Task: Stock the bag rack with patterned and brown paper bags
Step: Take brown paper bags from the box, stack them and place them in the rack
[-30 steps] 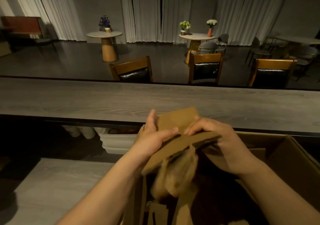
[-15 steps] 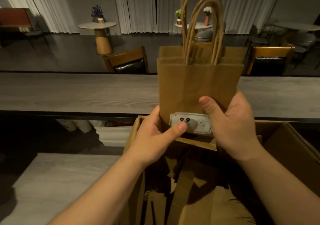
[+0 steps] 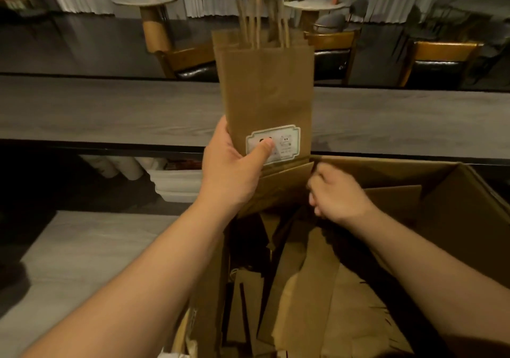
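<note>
My left hand [image 3: 234, 170] holds a small stack of flat brown paper bags [image 3: 265, 90] upright above the counter. It grips the stack's lower left corner, with the thumb pressed on a white label [image 3: 284, 142]. The bags' twisted paper handles run up out of the frame. My right hand [image 3: 339, 197] is lower, blurred, with fingers curled beside the inner flap of an open cardboard box [image 3: 469, 219]; whether it grips the flap is unclear. More brown paper bags [image 3: 317, 302] lie loose inside the box. No bag rack is in view.
A long grey wooden counter [image 3: 110, 109] runs across in front of me, with white tubs [image 3: 176, 183] on a shelf beneath it. A lower grey worktop [image 3: 82, 261] lies to the left of the box. Chairs [image 3: 334, 54] and round tables stand beyond the counter.
The bags came up out of the box in both hands. My right hand has since let go and dropped to the box flap, while my left hand alone keeps them upright.
</note>
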`<state>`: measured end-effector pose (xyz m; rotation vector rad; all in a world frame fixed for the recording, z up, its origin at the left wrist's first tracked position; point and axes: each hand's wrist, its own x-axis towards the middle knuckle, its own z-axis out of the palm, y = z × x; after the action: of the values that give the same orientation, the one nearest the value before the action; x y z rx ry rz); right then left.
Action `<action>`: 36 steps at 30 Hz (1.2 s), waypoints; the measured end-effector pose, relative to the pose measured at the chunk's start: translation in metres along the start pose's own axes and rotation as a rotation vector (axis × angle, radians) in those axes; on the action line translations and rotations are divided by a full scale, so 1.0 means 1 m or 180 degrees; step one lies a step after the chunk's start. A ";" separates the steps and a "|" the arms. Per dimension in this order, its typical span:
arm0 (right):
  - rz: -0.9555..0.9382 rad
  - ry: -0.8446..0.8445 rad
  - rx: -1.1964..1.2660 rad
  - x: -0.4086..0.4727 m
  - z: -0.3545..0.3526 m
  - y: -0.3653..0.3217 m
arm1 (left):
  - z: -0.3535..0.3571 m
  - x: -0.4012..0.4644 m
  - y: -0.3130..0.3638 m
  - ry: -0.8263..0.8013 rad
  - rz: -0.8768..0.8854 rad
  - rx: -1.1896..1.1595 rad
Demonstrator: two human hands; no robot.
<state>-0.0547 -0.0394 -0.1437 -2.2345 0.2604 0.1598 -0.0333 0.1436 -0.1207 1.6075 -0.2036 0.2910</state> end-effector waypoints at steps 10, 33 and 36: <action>-0.0327 -0.2664 -0.2633 -0.002 0.131 0.034 | -0.005 0.001 0.003 -0.0303 0.0029 0.0346; -0.0485 -0.2543 -0.1664 -0.005 0.027 -0.002 | -0.009 0.001 0.005 -0.0688 0.0099 0.0557; -0.0533 -0.1745 -0.0537 -0.020 -0.027 -0.022 | -0.006 0.003 0.006 -0.0735 0.0120 0.0753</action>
<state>-0.0680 -0.0443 -0.1062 -2.2651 -0.2446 0.7088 -0.0330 0.1494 -0.1143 1.8738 -0.3885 0.1618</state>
